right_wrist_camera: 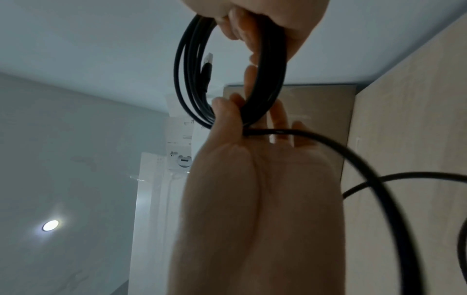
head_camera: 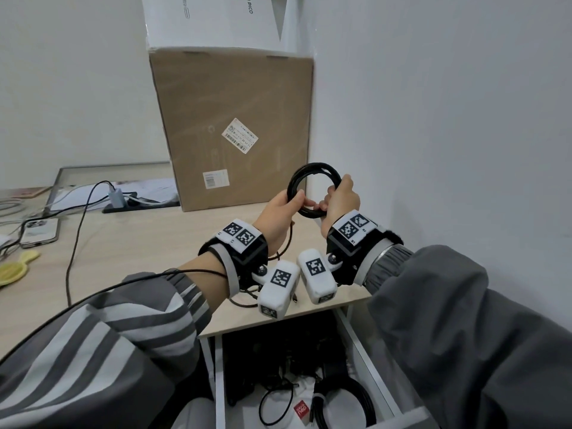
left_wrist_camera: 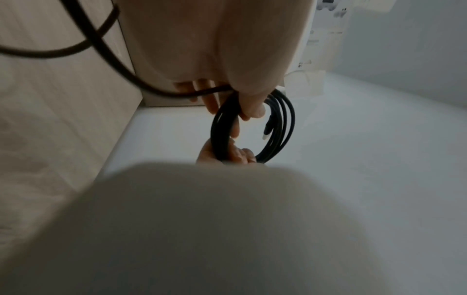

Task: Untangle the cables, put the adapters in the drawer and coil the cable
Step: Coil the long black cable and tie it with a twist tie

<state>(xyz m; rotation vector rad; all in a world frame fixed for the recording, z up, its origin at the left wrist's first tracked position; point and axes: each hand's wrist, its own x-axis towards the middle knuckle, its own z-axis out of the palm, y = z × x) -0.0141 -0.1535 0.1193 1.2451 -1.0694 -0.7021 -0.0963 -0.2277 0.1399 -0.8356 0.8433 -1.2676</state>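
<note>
Coiling is the step you're in: the cable [head_camera: 314, 190] is already a tidy black ring of several turns, held up in the air above the back right corner of the desk [head_camera: 148, 243], in front of the box [head_camera: 232, 128]. Your left hand [head_camera: 280, 216] pinches the ring's near-left side, thumb over the strands, and your right hand [head_camera: 340, 198] is curled round its right side, fingers wrapped through the loop. One plug [right_wrist_camera: 208, 59] sits tucked inside the ring, and a loose tail [right_wrist_camera: 353, 159] runs out of the left hand's grip and drops toward the desk, so I'd say the winding isn't finished. The next move looks like feeding that tail round for another turn while the other hand keeps the stack from springing apart. The drawer [head_camera: 365, 360] stands open right under your wrists, dark cables and what may be adapters inside, too murky to sort out. Further out: a pale wood desk set against white walls, a power strip [head_camera: 139, 202] with leads plugged in, a phone [head_camera: 40, 232] at the left, a yellow brush [head_camera: 15, 267] at the edge, and a white carton [head_camera: 216, 17] on top of the box.
</note>
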